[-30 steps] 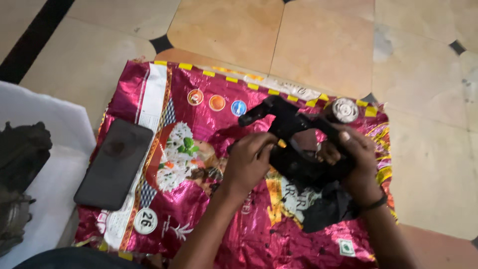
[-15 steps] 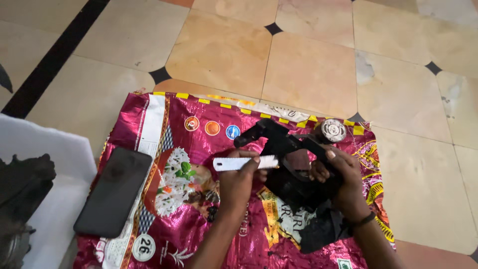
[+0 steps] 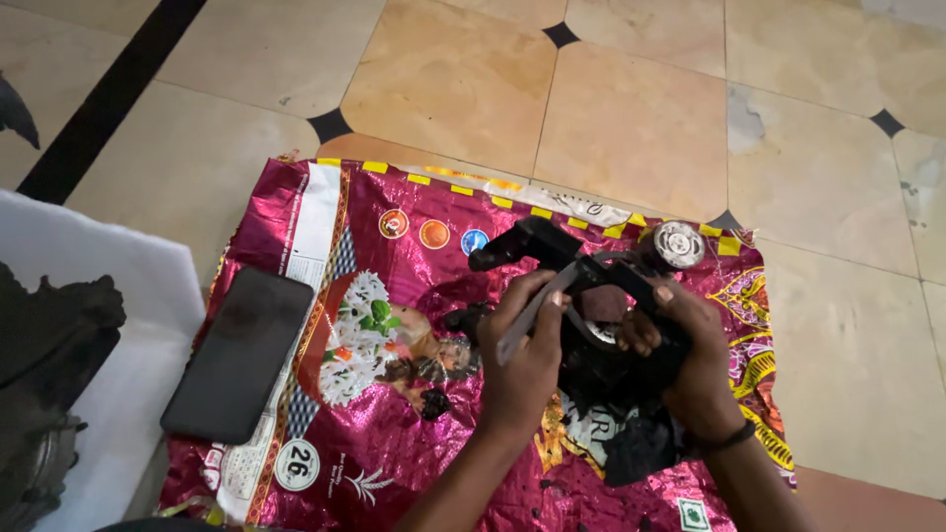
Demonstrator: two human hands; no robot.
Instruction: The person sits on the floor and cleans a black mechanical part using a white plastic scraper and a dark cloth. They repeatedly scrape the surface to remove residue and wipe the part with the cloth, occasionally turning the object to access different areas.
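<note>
My right hand (image 3: 690,369) grips a black, greasy machine part (image 3: 591,296) with arms sticking out, held just above a shiny magenta sack (image 3: 394,296) spread on the floor. My left hand (image 3: 527,360) holds a thin pale flat tool (image 3: 532,313), its tip pressed against the middle of the black part. A round metal piece (image 3: 680,244) lies on the sack just beyond the part. Small black bits (image 3: 434,402) lie on the sack near my left wrist.
A black phone (image 3: 239,353) lies face up on the sack's left side. A white cloth (image 3: 118,325) with a dark object (image 3: 44,345) on it sits at the far left. Beige floor tiles (image 3: 631,118) surround the sack.
My left hand picked up the pale flat tool, which was not in it a second ago. Half a second ago it lay level; now it tilts into the black part. The view has shifted slightly.
</note>
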